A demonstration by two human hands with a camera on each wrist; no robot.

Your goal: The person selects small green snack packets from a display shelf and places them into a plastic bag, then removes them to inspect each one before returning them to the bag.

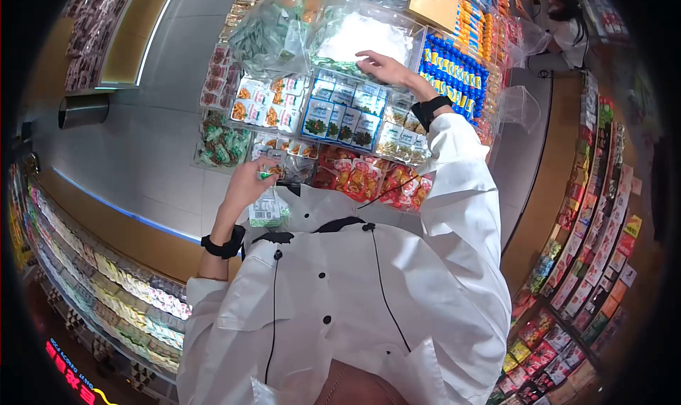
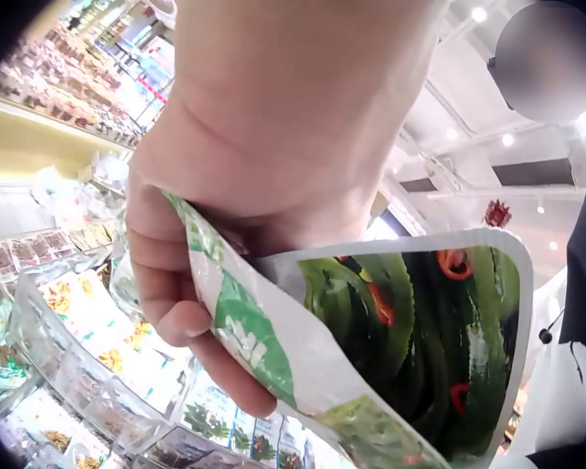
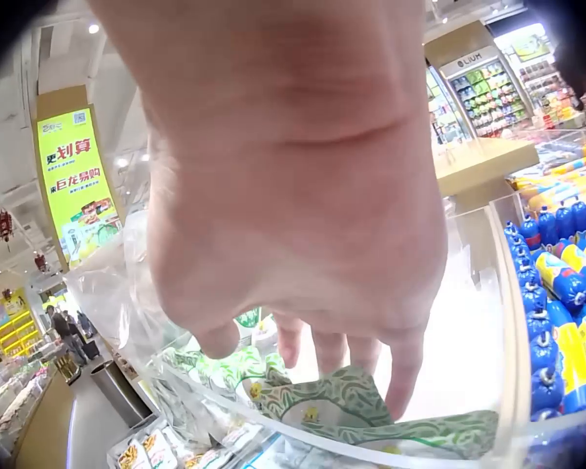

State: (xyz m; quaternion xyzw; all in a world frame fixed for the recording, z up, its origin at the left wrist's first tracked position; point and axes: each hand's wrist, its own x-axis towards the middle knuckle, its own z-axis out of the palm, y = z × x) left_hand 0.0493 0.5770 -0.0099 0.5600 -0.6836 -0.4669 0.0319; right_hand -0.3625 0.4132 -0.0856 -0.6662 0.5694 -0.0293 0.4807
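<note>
My left hand grips a green-and-white snack packet with a picture of green strips and red chili rings on it. In the left wrist view its fingers curl along the packet's edge. From the head view, the packet hangs below that hand in front of the white shirt. My right hand reaches over a clear bin at the back of the display. Its fingers point down, relaxed, right at the green patterned packets in the bin. The far side of those fingers is hidden in the right wrist view.
Clear trays hold blue-and-white packets, orange-pictured packets and red packets. Blue-wrapped snacks fill a bin at right. Plastic bags hang over the left side. Another person is at the upper right.
</note>
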